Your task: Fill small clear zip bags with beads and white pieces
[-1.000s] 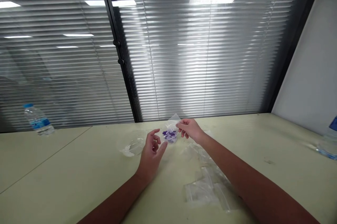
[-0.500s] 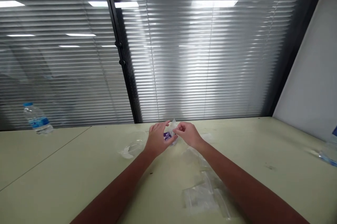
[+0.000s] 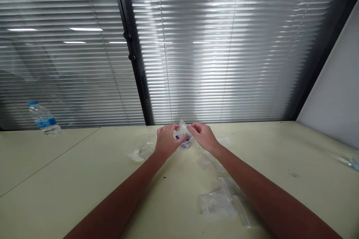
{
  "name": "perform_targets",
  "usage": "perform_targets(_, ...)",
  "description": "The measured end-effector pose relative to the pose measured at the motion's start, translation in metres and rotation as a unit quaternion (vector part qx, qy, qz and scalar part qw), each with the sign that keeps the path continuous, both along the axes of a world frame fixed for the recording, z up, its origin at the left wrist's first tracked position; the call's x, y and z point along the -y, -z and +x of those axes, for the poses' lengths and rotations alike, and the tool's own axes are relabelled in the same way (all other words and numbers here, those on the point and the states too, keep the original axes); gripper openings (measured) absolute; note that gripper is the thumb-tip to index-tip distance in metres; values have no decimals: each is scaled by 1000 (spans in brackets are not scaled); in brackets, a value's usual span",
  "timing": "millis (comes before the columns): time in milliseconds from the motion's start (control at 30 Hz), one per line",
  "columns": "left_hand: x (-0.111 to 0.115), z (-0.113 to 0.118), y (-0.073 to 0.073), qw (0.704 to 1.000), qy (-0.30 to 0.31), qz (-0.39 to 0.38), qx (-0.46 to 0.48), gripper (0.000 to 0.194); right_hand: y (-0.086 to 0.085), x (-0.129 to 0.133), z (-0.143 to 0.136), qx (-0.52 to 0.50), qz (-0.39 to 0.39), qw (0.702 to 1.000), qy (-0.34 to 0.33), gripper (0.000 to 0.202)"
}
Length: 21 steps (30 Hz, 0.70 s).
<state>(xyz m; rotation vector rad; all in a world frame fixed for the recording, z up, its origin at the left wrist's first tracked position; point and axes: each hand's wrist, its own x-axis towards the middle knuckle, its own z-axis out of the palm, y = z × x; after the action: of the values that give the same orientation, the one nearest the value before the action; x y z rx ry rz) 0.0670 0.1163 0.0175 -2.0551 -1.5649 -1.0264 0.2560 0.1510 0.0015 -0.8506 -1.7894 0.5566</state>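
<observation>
Reaching forward over the counter (image 3: pixel 84 171) from the lower corners, both forearms slanting inward to nearly meet at far center. Curving the left hand (image 3: pixel 166 140) in a wide C, fingers up and around the left side, thumb crossing low in front. Pinching narrowly with the right hand (image 3: pixel 203 135), thumb and fingertips at the upper right edge of the clear bag (image 3: pixel 182 128). Can't tell whether gripping on the left too, or only cupping. Located between the hands, near the counter's far edge, with purple pieces (image 3: pixel 178 137) gathered at the bottom. Pointing a corner up toward the blinds (image 3: pixel 196 63), long axis roughly upright, tip leaning slightly left. Lying right of center, near the right forearm: flat clear bags (image 3: pixel 217 203). Resting just left of the left hand: crumpled clear plastic (image 3: pixel 144 151).
</observation>
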Motion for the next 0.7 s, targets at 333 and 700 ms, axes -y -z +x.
perform_targets(333, 1, 4, 1, 1000, -3, 8, -12, 46, -5, 1, 1, 32, 83, 993, 75, 35)
perform_targets(700, 12, 13, -11, 1000, 7, 1, -4, 49, -1, -10, 6, -22, 33, 996, 79, 36)
